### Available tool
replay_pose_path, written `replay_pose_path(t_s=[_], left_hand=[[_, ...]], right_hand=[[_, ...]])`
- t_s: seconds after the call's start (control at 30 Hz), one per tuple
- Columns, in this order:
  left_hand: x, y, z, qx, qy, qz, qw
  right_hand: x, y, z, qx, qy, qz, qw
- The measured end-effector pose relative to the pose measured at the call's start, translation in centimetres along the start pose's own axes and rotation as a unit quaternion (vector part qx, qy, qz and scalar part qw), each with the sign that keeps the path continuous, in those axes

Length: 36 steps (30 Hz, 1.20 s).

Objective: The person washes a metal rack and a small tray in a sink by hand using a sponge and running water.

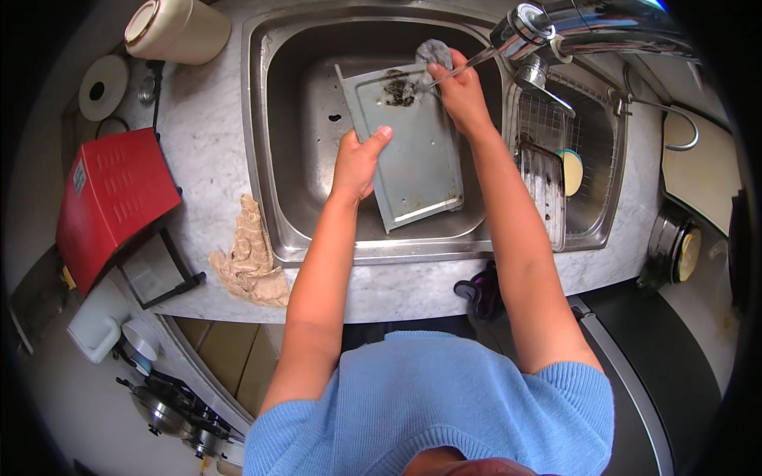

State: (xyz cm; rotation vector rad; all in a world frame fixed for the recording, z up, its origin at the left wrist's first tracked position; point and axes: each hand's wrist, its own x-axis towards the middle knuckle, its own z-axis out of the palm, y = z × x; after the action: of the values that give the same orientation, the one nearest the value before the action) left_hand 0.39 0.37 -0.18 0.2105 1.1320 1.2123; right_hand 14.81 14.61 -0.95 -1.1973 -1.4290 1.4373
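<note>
A grey metal tray is held tilted over the stainless steel sink basin. My left hand grips its left edge, thumb on top of the flat face. At the upper right corner, my right hand holds a crumpled grey scouring pad. Whether those fingers also grip the tray's edge, I cannot tell. Water runs from the chrome faucet onto the tray beside a dark burnt patch. Smaller specks mark its lower part.
In the right basin, a wire rack bears a stained ridged metal tray and a round yellow sponge. Crumpled brown paper and a red metal appliance housing lie left of the sink. A cream canister stands behind.
</note>
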Motion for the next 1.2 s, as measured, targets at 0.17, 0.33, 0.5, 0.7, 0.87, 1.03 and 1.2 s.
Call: replay_pose_path(t_s=[0.17,0.33,0.5,0.7,0.87,1.03,1.2], left_hand=[[-0.1,-0.2,0.0,-0.018,-0.010,0.035,0.999],[-0.3,0.2,-0.2,0.000,-0.028,0.025,0.999],[0.0,0.4,0.0,-0.054,-0.011,0.021,0.998],[0.2,-0.3,-0.3,0.021,-0.027,0.024,0.999],[0.1,-0.3,-0.2,0.006,-0.035,0.030,0.999],[-0.1,0.2,0.1,-0.020,-0.021,0.042,0.999],[0.4,-0.7,0.0,-0.010,-0.005,0.083,0.996]], right_hand=[[1.2,-0.2,1.0,0.014,0.057,0.031,0.998],[-0.1,-1.7,-1.3,0.218,-0.009,0.146,0.965],[-0.6,-1.8,-2.1,0.257,-0.068,0.155,0.951],[-1.0,-0.8,-0.2,0.156,0.071,0.081,0.982],[0.1,-1.6,-0.2,0.067,0.083,0.157,0.982],[-0.9,-4.1,-1.3,0.187,0.076,0.078,0.976],[-3.4,-3.0,2.0,-0.171,0.062,-0.182,0.966]])
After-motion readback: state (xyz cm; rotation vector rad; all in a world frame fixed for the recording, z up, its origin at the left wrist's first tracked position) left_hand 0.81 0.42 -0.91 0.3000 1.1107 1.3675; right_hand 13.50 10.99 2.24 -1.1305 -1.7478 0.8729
